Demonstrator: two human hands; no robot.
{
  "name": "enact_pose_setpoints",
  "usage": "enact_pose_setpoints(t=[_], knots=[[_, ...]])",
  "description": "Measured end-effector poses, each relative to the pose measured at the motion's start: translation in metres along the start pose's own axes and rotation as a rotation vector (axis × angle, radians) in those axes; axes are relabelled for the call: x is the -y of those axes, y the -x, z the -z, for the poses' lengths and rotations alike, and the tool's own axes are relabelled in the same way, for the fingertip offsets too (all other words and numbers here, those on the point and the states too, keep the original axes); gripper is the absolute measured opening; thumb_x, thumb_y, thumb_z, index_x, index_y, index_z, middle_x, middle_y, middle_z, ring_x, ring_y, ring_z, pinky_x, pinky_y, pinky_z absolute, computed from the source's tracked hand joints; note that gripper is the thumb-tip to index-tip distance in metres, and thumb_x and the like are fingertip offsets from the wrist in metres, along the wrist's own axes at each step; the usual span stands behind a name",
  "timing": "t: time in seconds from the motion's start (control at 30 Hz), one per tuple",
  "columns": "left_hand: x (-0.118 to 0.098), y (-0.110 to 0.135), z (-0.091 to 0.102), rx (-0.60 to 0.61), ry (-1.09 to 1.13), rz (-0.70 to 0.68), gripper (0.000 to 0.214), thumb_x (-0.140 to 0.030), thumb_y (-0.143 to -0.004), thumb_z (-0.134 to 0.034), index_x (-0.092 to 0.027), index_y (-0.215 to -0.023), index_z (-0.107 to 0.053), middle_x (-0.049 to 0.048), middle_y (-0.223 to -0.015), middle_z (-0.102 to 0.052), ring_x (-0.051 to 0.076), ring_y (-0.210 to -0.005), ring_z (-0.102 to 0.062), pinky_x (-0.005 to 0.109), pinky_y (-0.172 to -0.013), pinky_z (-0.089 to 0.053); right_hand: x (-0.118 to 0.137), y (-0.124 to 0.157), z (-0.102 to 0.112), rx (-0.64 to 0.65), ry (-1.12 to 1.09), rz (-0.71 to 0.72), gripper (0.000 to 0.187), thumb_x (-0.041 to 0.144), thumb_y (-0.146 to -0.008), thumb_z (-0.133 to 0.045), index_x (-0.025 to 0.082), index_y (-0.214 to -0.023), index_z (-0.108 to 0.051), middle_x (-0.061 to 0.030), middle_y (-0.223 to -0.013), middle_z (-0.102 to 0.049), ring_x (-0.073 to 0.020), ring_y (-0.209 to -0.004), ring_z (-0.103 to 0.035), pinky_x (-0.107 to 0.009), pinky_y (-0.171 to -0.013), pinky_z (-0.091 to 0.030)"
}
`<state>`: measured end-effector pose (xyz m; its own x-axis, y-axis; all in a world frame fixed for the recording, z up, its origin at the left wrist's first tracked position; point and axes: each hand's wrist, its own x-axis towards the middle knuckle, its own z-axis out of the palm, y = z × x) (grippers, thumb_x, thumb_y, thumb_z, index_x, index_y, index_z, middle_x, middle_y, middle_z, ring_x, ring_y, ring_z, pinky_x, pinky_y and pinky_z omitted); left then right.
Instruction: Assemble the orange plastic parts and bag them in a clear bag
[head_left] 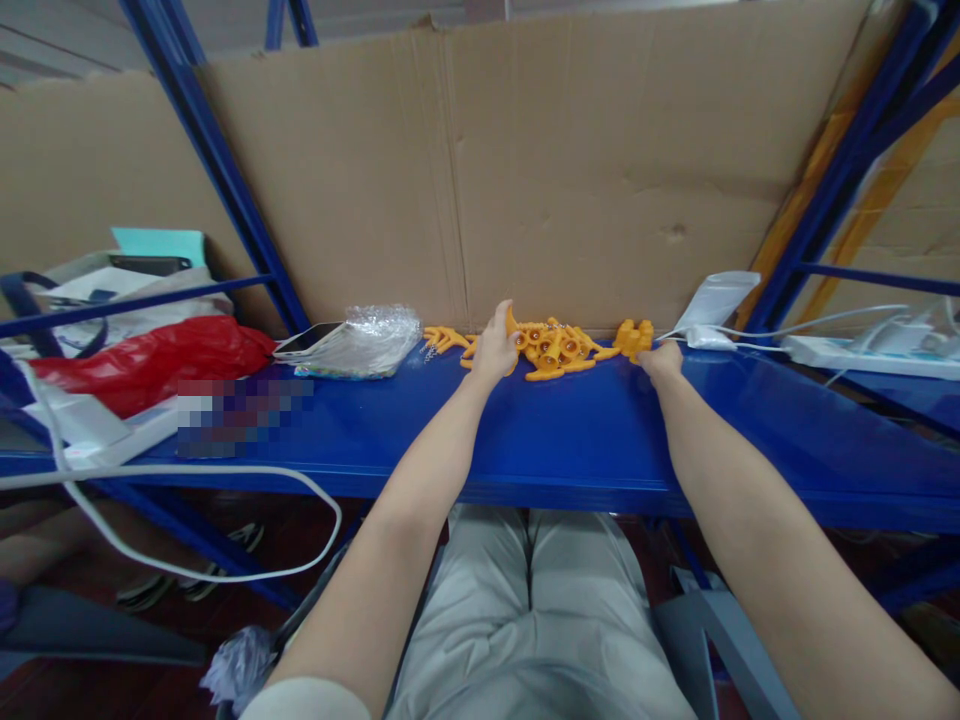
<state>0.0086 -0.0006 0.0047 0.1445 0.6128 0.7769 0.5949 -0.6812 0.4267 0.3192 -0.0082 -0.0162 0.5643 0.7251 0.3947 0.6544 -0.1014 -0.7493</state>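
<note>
A heap of orange-yellow plastic pieces (556, 348), several with round brown-centred ends, lies on the blue shelf top against the cardboard. My left hand (493, 348) rests at the heap's left side, fingers extended upward and palm turned toward the pieces. Beyond its fingers, part of a yellow piece shows. At the right of the heap, my right hand (663, 362) has its fingers curled in at a small upright cluster of yellow pieces (634, 338); its fingertips are partly hidden. More yellow pieces (445, 338) with thin metal chains lie left of my left hand.
A cardboard sheet (600, 170) stands behind the shelf between blue metal posts (225, 170). To the left are a clear plastic packet (367, 345), a red bag (165, 360) and a looping white cable (225, 470). A white adapter (709, 338) with cables sits at right.
</note>
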Motion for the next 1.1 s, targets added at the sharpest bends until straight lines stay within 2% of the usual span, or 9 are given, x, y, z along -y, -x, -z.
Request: enact_pose_setpoints(t=[0.07, 0.13, 0.3, 0.53, 0.67, 0.77, 0.87, 1.0, 1.1], knots=[[-0.001, 0.0, 0.0, 0.001, 0.003, 0.014, 0.054, -0.018, -0.089, -0.053, -0.022, -0.141, -0.038, 0.0153, -0.139, -0.056, 0.032, -0.129, -0.054, 0.05, -0.11, -0.042, 0.01, 0.006, 0.002, -0.012, -0.034, -0.175, 0.041, 0.015, -0.065, -0.076, 0.017, -0.103, -0.064, -0.0143, -0.102, -0.069, -0.0326, -0.104, -0.066, -0.044, -0.082, -0.056], [-0.003, 0.0, -0.001, -0.002, 0.001, 0.027, 0.055, -0.016, -0.087, -0.053, -0.021, -0.14, -0.038, 0.0155, -0.138, -0.057, 0.032, -0.128, -0.055, 0.05, -0.11, -0.042, 0.02, 0.013, 0.002, 0.028, -0.152, -0.221, 0.029, 0.012, -0.066, -0.076, 0.016, -0.093, -0.066, -0.0103, -0.092, -0.069, -0.027, -0.094, -0.069, -0.034, -0.074, -0.057], [-0.005, 0.0, -0.001, 0.001, -0.012, 0.031, 0.058, -0.012, -0.084, -0.053, -0.02, -0.14, -0.039, 0.0155, -0.136, -0.058, 0.032, -0.127, -0.056, 0.051, -0.11, -0.042, 0.036, 0.02, 0.0, 0.118, -0.405, -0.259, 0.037, 0.003, -0.071, -0.068, 0.012, -0.107, -0.063, -0.0065, -0.094, -0.069, -0.0109, -0.07, -0.065, -0.018, -0.056, -0.054], [-0.004, 0.001, 0.0, 0.008, 0.026, 0.025, 0.057, -0.013, -0.085, -0.051, -0.022, -0.141, -0.039, 0.0145, -0.138, -0.057, 0.031, -0.128, -0.055, 0.052, -0.111, -0.041, 0.038, 0.018, 0.002, 0.1, -0.451, -0.311, 0.042, 0.007, -0.078, -0.06, 0.013, -0.119, -0.058, -0.0101, -0.104, -0.068, -0.0142, -0.073, -0.068, -0.024, -0.06, -0.058], [-0.004, 0.001, 0.0, 0.014, 0.006, 0.031, 0.059, -0.011, -0.084, -0.052, -0.021, -0.141, -0.04, 0.0145, -0.138, -0.057, 0.031, -0.128, -0.055, 0.052, -0.11, -0.042, 0.041, 0.018, 0.007, -0.06, -0.12, -0.05, 0.029, 0.015, -0.079, -0.06, 0.012, -0.108, -0.062, -0.016, -0.113, -0.066, -0.0236, -0.101, -0.065, -0.04, -0.091, -0.052], [-0.005, 0.001, 0.0, 0.033, -0.011, 0.018, 0.058, -0.011, -0.085, -0.05, -0.023, -0.141, -0.042, 0.0127, -0.138, -0.057, 0.03, -0.128, -0.055, 0.052, -0.111, -0.041, 0.052, 0.02, 0.007, -0.099, -0.067, 0.228, 0.013, 0.018, -0.082, -0.056, 0.014, -0.09, -0.065, -0.0169, -0.109, -0.067, -0.0265, -0.107, -0.061, -0.043, -0.097, -0.046], [-0.006, 0.002, 0.001, 0.075, -0.046, -0.011, 0.058, -0.009, -0.085, -0.048, -0.024, -0.141, -0.044, 0.0114, -0.138, -0.058, 0.03, -0.13, -0.053, 0.052, -0.112, -0.04, 0.074, 0.031, 0.001, 0.084, -0.205, 0.3, 0.016, 0.026, -0.088, -0.053, 0.017, -0.086, -0.066, -0.0103, -0.091, -0.07, -0.0215, -0.089, -0.065, -0.035, -0.083, -0.052], [-0.009, 0.003, 0.001, 0.147, -0.099, -0.043, 0.059, -0.007, -0.086, -0.046, -0.022, -0.143, -0.045, 0.0129, -0.137, -0.059, 0.029, -0.129, -0.055, 0.05, -0.11, -0.043, 0.1, 0.058, -0.007, 0.577, -0.358, 0.371, 0.019, 0.031, -0.086, -0.061, 0.017, -0.076, -0.067, -0.0029, -0.068, -0.068, -0.0134, -0.06, -0.06, -0.028, -0.066, -0.052], [-0.009, 0.003, 0.001, 0.171, -0.105, -0.067, 0.057, -0.008, -0.087, -0.045, -0.022, -0.142, -0.046, 0.0133, -0.137, -0.059, 0.028, -0.128, -0.056, 0.049, -0.109, -0.043, 0.107, 0.071, -0.012, 0.651, -0.383, 0.42, 0.018, 0.025, -0.078, -0.071, 0.017, -0.064, -0.063, 0.0029, -0.054, -0.059, -0.0097, -0.049, -0.054, -0.025, -0.058, -0.05]])
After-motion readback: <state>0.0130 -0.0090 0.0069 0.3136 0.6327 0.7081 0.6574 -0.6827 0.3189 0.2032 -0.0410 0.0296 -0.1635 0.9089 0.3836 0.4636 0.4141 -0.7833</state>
